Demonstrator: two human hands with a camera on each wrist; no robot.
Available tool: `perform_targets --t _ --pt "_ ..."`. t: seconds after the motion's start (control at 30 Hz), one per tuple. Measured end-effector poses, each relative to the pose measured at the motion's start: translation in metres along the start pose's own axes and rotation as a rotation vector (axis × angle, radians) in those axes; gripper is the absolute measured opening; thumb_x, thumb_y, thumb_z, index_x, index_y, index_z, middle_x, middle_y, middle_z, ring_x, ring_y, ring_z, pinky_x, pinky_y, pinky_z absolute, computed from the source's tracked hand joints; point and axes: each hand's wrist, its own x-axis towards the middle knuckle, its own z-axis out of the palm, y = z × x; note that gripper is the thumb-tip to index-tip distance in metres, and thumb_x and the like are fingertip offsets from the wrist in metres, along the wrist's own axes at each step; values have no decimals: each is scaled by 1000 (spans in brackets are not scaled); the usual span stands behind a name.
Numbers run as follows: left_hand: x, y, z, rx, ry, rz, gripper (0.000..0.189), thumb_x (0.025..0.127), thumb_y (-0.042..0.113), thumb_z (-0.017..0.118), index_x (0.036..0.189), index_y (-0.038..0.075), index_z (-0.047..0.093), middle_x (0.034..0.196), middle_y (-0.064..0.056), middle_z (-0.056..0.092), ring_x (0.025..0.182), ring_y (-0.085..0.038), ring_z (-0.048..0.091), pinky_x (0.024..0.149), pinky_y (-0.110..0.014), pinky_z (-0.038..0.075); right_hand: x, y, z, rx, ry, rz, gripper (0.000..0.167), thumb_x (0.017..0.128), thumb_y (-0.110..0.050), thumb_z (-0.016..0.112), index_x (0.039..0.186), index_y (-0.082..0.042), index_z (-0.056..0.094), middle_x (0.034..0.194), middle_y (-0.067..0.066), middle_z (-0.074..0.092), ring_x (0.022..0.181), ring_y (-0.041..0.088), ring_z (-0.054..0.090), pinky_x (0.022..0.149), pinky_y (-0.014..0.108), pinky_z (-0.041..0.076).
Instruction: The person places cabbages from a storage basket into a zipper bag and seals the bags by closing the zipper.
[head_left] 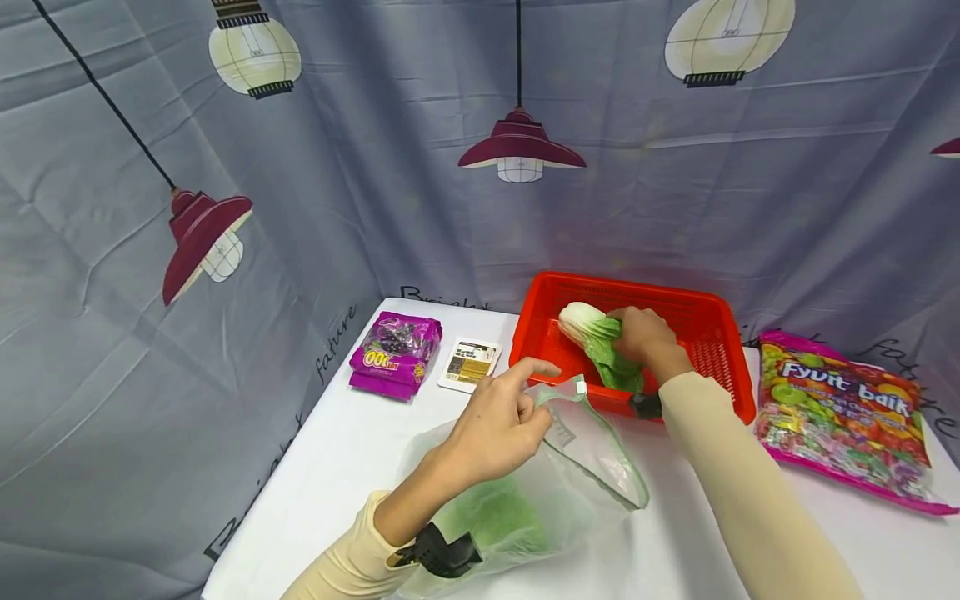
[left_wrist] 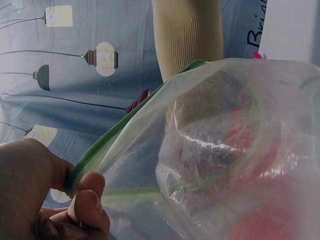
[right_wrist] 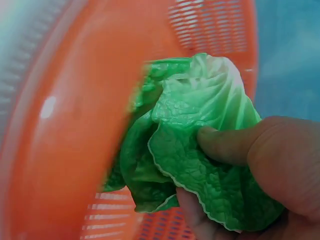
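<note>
My left hand [head_left: 495, 425] pinches the green-edged rim of a clear zip bag [head_left: 592, 454] between thumb and finger, as the left wrist view shows on the bag's mouth [left_wrist: 130, 150]. A pale green shape [head_left: 495, 508] shows blurred through the bag's lower part. In the red basket [head_left: 708, 325], my right hand [head_left: 647, 337] grips a napa cabbage [head_left: 588, 325] by its leafy end, the white base pointing left. The right wrist view has the thumb pressed on the green leaves [right_wrist: 210, 115], with the other fingers partly hidden beneath them.
Left of the basket lie a purple grape-pictured packet [head_left: 397, 350] and a small flat white pack with a printed label [head_left: 470, 364]. A large pink bag of fruit candy [head_left: 847, 417] lies to the right on the white table [head_left: 330, 467]. Grey printed cloth [head_left: 420, 217] hangs behind.
</note>
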Motion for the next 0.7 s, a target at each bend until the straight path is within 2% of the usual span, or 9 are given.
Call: perform_targets --t 0.07,0.2,0.23,0.3,0.47,0.57,0.7 --pt "0 -1 -1 -14 8 2 42 85 5 53 125 15 57 45 7 29 38 -5 23 45 -27 28 -5 -3 -8 8 25 -17 57 86 -11 65 142 -8 51 124 30 58 98 41 57 65 47 49" --pt "2 -3 -3 -35 13 6 41 85 4 52 125 14 57 45 7 29 38 -6 23 43 -27 26 -22 -6 -27 51 91 -86 58 87 -12 68 142 -8 50 125 31 56 98 43 56 69 50 49" --pt "2 -4 -4 -34 14 6 41 85 5 52 124 15 57 45 7 29 38 -6 23 43 -26 26 -27 -6 -32 65 120 -109 58 87 -12 69 142 -8 51 125 31 57 102 45 56 74 53 48" --pt "4 -4 -5 -39 11 5 41 85 5 52 125 16 57 45 6 29 38 -7 22 42 -26 24 -40 -5 -43 98 191 -167 56 86 -11 72 139 -8 54 124 29 59 105 47 56 80 58 46" --pt "6 -5 -9 -57 21 -4 42 86 5 51 126 16 56 45 5 29 38 -9 23 41 -26 22 -84 -6 -66 169 324 -259 55 84 -12 76 136 -14 59 117 24 64 96 39 59 77 54 45" --pt "5 -7 -12 -71 40 -2 42 86 4 49 126 15 56 43 5 35 36 -11 31 40 -27 25 -115 -12 -77 178 338 -310 58 83 -13 78 137 -20 59 110 16 67 91 32 60 74 48 45" --pt "5 -9 -13 -76 68 20 42 87 2 47 127 14 55 43 6 43 36 -12 45 40 -28 28 -152 -21 -88 139 280 -395 62 81 -13 81 136 -28 58 102 -1 67 84 18 60 69 35 48"
